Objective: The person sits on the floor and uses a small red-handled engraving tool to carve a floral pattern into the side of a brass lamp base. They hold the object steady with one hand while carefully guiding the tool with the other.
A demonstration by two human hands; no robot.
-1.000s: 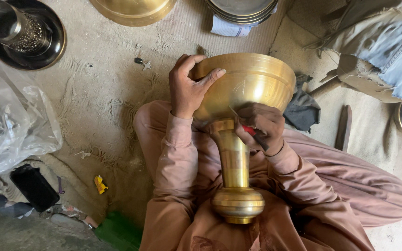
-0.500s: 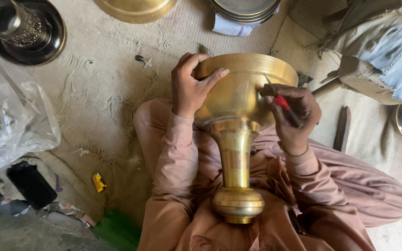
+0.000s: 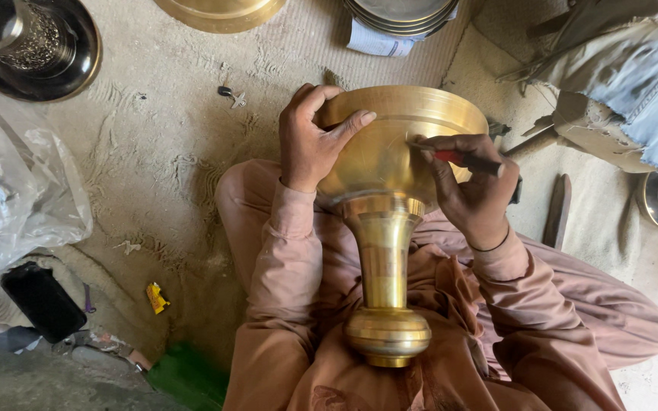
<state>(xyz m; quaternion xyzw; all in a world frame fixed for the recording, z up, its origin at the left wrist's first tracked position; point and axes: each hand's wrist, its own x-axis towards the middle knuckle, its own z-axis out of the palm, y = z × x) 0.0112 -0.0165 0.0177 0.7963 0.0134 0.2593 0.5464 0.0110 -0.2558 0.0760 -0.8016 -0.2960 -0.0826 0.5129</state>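
A: On the lap, centre of view: one brass pedestal vessel (image 3: 384,228), laid on its side. The wide bowl is turned away from the wearer; the bulbous foot is rested against the lap. A plain turned stem is noted between.

B: How is it held?

A: The bowl's left shoulder is clasped by the left hand (image 3: 310,141), thumb laid across the curve, grip closed on the brass. A red-handled tool (image 3: 462,160) is pinched in the right hand (image 3: 470,190), fingers clamped together around it, its tip set against the bowl's upper wall.

B: And around it?

A: Pinkish-brown sleeves and trousers are worn; the legs are folded on a sandy floor (image 3: 169,152). Listed outward:
- a small yellow scrap (image 3: 157,297) on the floor, left of the knee
- a black flat case (image 3: 41,301) and clear plastic sheeting (image 3: 17,190), far left
- a dark engraved dish (image 3: 36,46), upper left
- a brass rim (image 3: 222,11) and stacked metal plates (image 3: 405,14), top edge
- a dark wooden stick (image 3: 557,209), right of the right hand
- denim cloth (image 3: 634,76), upper right
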